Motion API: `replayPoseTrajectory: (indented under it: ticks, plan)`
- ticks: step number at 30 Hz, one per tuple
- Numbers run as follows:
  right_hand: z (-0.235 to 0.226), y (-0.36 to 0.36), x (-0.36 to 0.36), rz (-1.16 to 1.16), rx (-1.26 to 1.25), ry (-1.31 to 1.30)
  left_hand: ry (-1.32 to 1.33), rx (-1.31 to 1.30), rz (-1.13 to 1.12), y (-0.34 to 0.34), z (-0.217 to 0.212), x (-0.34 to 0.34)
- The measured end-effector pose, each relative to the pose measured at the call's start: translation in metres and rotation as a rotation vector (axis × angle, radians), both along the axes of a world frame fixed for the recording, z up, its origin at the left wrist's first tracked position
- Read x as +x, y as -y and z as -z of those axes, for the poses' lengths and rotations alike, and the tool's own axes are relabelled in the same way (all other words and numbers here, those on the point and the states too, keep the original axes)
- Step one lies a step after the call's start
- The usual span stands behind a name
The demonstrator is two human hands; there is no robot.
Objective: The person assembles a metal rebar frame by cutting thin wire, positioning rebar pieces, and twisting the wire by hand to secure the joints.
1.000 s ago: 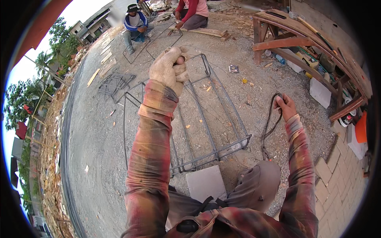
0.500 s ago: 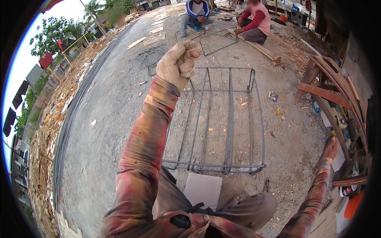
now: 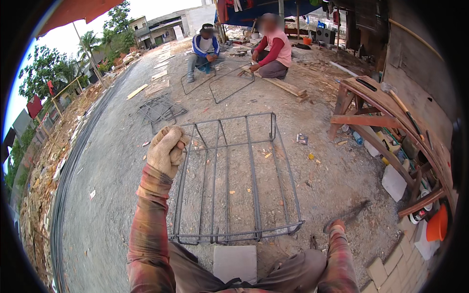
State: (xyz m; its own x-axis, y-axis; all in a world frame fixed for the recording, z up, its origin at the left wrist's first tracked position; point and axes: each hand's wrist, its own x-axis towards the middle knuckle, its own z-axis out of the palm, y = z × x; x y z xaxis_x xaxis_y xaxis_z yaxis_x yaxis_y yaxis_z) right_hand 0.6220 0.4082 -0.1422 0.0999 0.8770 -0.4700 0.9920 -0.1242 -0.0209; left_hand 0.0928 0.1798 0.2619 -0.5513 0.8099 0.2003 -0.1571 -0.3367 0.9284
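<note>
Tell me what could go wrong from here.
The left hand, curled at the corner of the steel cage, shows a bare fingertip that the metal might scrape. The right hand looks ungloved, so it could get scratched too. The dark tool lying near the right knee may be knocked or knelt on.

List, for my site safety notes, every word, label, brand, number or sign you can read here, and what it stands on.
None can be read.
Dark cap on the person in blue and white: any marking is too small.
Container by the wooden bench: label too small and blurred.
Small packet: any print is too small.
Steel cage, gloved left hand: no lettering visible.
</note>
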Motion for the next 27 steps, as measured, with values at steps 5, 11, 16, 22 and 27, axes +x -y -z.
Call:
replayPoseTrajectory:
  ticks: [5,11,16,22,27]
  plan:
    - [-0.006,-0.009,0.011,-0.089,0.242,-0.026,-0.164,-0.055,-0.022,0.0,-0.004,0.011]
    - [-0.066,-0.039,0.006,0.504,0.97,-0.776,-0.171,0.057,-0.021,0.007,-0.021,0.016]
    - [-0.158,-0.045,-0.003,0.415,1.259,-0.454,-0.07,0.263,-0.126,0.022,-0.033,0.014]
    - [-0.282,-0.068,-0.014,0.312,1.506,-1.197,-0.039,0.574,-0.232,0.02,-0.04,0.026]
    - [-0.393,0.016,-0.133,0.134,0.886,-1.791,0.017,0.607,-0.108,0.006,-0.008,0.033]
